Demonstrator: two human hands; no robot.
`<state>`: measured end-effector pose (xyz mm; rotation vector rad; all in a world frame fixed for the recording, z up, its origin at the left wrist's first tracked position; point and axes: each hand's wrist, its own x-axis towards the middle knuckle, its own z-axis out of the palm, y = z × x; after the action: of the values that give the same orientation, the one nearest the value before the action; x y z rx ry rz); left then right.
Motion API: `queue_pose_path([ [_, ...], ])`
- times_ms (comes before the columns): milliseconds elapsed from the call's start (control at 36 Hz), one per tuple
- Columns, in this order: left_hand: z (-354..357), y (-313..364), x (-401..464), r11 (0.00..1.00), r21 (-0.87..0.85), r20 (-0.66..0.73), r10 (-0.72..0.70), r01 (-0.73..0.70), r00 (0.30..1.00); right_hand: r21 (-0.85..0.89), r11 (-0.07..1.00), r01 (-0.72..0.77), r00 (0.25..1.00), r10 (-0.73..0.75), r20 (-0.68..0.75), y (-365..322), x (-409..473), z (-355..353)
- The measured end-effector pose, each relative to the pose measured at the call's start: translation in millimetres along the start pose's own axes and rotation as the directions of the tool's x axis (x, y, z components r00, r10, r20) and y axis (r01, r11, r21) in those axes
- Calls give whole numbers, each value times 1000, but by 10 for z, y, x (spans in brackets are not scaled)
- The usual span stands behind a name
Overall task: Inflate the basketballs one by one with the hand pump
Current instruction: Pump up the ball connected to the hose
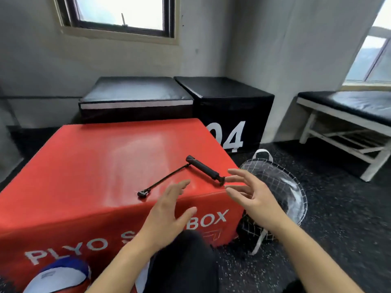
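Observation:
A black hand pump [204, 167] lies on top of the red plyo box [101, 166], near its right front corner. Its thin black hose [165, 179] runs left to a needle end near the front edge. My right hand [249, 193] hovers just right of the pump's handle end, fingers spread, holding nothing. Over the box's front edge, my left hand [169, 212] is raised with straight fingers, empty. A red, white and blue ball [57, 278] shows at the bottom left, partly cut off by the frame.
A netted mesh bag [281, 182] with white straps sits on the dark floor right of the red box. Black padded boxes [228, 102] stand behind, one marked 04. A white bench [347, 121] with a black cushion is at the right wall.

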<state>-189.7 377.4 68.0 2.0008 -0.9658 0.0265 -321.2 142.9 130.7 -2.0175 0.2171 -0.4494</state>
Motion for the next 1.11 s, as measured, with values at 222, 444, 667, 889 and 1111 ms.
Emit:
queue_pose_path([
  [222,716,286,834,998,-31,121,55,-52,991,24,995,-94,991,95,-97,645,169,-543],
  [444,1560,170,1486,995,-13,300,102,-103,948,70,952,-296,936,304,-175,1586,266,-1078],
  [667,2362,23,1997,984,52,428,131,-169,894,8,900,-437,887,432,-163,2449,557,-1460],
  [889,2893,-124,2582,946,162,477,175,-282,862,48,848,-528,828,526,-192,3450,885,-1685],
  [1111,3448,-109,3242,876,180,636,244,-448,732,319,716,-621,652,698,-298,4724,1079,-1460],
])
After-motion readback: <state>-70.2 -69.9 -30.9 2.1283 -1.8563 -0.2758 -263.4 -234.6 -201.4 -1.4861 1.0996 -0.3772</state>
